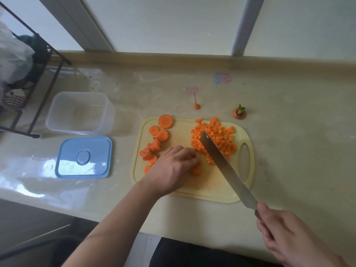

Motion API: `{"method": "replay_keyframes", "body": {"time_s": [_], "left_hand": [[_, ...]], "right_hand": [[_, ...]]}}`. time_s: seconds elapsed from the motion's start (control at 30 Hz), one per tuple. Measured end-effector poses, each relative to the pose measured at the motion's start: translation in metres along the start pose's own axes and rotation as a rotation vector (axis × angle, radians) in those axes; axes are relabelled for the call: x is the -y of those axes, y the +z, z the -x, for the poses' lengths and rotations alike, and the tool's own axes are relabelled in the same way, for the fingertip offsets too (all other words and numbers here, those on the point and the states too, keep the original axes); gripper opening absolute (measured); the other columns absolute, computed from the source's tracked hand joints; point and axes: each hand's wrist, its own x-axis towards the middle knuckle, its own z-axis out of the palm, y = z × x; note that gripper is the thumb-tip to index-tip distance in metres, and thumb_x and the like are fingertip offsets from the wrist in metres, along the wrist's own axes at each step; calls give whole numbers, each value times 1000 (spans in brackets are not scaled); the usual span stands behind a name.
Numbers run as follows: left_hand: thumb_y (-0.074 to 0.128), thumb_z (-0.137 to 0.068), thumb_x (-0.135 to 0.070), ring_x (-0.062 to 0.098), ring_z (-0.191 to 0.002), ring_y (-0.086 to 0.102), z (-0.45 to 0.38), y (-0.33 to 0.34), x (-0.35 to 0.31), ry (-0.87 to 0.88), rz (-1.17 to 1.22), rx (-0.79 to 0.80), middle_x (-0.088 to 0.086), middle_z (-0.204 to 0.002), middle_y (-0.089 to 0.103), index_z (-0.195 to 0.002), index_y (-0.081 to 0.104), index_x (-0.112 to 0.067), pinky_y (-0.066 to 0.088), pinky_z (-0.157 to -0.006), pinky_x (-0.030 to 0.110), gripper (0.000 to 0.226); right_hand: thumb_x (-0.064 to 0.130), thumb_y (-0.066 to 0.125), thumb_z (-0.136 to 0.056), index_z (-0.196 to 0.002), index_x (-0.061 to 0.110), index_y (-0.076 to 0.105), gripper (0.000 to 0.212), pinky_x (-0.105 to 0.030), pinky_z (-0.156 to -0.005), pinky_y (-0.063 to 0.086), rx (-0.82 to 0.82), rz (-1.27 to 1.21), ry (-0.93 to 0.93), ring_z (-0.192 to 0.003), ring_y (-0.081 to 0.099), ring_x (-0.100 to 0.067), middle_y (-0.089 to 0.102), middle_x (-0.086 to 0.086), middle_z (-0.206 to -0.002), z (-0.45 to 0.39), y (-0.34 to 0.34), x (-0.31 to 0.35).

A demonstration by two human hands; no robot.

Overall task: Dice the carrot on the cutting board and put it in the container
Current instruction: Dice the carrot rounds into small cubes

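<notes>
Head view: rounded yellow cutting board (200, 187), cubed carrot (217, 139).

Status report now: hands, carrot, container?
Left hand holds carrot pieces on board. Right hand grips knife. Container empty, lid off.

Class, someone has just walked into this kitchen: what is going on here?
A person is dicing carrot on a pale yellow plastic cutting board. The right hand grips a long steel knife; the left hand holds carrot pieces. Orange diced cubes are piled up, round slices wait, and the clear plastic container holds nothing.
</notes>
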Motion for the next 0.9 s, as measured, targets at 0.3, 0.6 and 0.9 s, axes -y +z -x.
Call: {"method": "replay_keyframes", "body": {"time_s": [0.3, 0.6, 0.9], "left_hand": [[52, -92, -39, 29, -95, 58, 6, 1, 8, 23, -32, 88, 9, -117, 60, -124, 67, -11, 49, -74, 35, 45], [61, -89, -28, 27, -77, 60, 22, 17, -24, -313, 81, -158, 8, -92, 59, -99, 72, -6, 54, -68, 36, 27], [71, -79, -28, 25, -69, 59, 17, 30, -53, -596, 123, -259, 3, -81, 58, -85, 71, -11, 33, -61, 26, 17]], "right_hand": [[91, 37, -57, -57, 16, 39, 74, -18, -41, 19, 8, -19, 31, -39, 20, -15, 29, -3, -46, -2, 6, -1], [98, 31, -57, -59, 13, 39, 86, -15, -39, 25, 2, 113, 5, -38, 30, -12, 36, 3, -43, -9, 15, 4], [103, 10, -53, -57, 12, 39, 96, -30, -51, 36, -78, 307, -124, -42, 36, -8, 40, -2, -46, -24, 26, 8]]}}
